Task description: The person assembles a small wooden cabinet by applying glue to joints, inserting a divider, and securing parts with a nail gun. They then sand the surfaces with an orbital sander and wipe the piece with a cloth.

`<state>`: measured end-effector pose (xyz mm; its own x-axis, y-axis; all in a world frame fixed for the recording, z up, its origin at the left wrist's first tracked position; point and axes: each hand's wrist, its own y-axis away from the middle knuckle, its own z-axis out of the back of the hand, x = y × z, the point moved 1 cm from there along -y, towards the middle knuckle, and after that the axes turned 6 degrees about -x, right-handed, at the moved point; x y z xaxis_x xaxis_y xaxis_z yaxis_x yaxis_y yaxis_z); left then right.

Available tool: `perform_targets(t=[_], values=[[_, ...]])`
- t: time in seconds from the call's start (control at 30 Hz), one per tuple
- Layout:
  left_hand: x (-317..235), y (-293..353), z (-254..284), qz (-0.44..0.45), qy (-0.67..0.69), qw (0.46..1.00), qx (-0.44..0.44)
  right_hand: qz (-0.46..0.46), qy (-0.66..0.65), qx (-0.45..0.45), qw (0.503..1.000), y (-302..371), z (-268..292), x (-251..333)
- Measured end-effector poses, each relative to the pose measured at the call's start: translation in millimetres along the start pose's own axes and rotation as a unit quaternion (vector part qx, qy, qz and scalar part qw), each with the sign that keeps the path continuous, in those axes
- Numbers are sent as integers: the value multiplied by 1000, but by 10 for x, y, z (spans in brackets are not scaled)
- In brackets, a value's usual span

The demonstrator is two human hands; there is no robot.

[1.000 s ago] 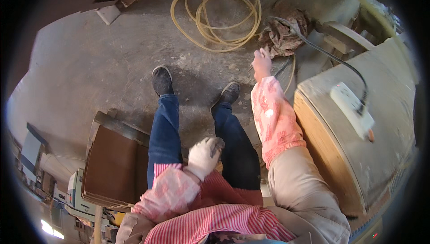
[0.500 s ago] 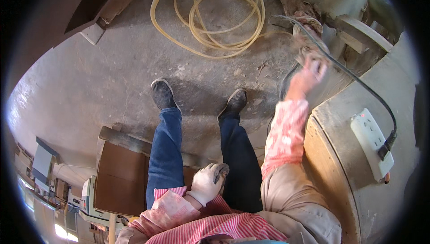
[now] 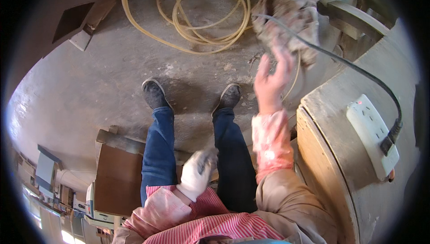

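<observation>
My right hand [image 3: 274, 80], bare and blurred by motion, reaches forward with its fingers apart. Just beyond the fingertips is a stained, whitish and brown cloth [image 3: 289, 18], spread out and smeared by motion; I see no firm grip on it. A dark cable [image 3: 338, 62] passes across the cloth toward the right. My left hand [image 3: 196, 176] wears a white glove with dirty grey fingers. It is closed in front of my lap, between my thighs, and what it may hold is hidden.
A coil of yellowish hose [image 3: 210, 20] lies on the concrete floor. At my right stands a wooden-edged bench [image 3: 327, 154] bearing a white power strip [image 3: 372, 136] with the cable plugged in. An open cardboard box [image 3: 117, 179] sits by my left leg.
The bunched cloth has spread out wide at the far right. My right hand has shifted left, its fingers now apart. My left hand stays closed over my lap, a little farther left.
</observation>
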<state>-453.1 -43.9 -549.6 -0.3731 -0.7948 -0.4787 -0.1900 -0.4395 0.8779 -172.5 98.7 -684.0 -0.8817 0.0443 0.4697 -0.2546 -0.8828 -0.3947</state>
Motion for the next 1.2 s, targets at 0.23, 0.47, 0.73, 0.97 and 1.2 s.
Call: perform_targets(t=[0.23, 0.47, 0.73, 0.97, 1.2], values=[[-634, -2110, -50, -52, 220, 970, 94, -88, -170, 241, 952, 630, 440, 767], [-871, -1615, 95, -169, -394, 898, 100, -466, -140, -44, 872, 470, -67, -1063], [-452, 81, 253, -127, -429, 879, 165, -339, 46, -136, 930, 242, -1250, -2271], [-40, -44, 360, -56, -445, 864, 229, -391, 1, -153, 907, -131, -1505, -2835], [-116, -72, 307, -52, -437, 864, 245, -496, -146, -357, 778, 106, -984, -2770]])
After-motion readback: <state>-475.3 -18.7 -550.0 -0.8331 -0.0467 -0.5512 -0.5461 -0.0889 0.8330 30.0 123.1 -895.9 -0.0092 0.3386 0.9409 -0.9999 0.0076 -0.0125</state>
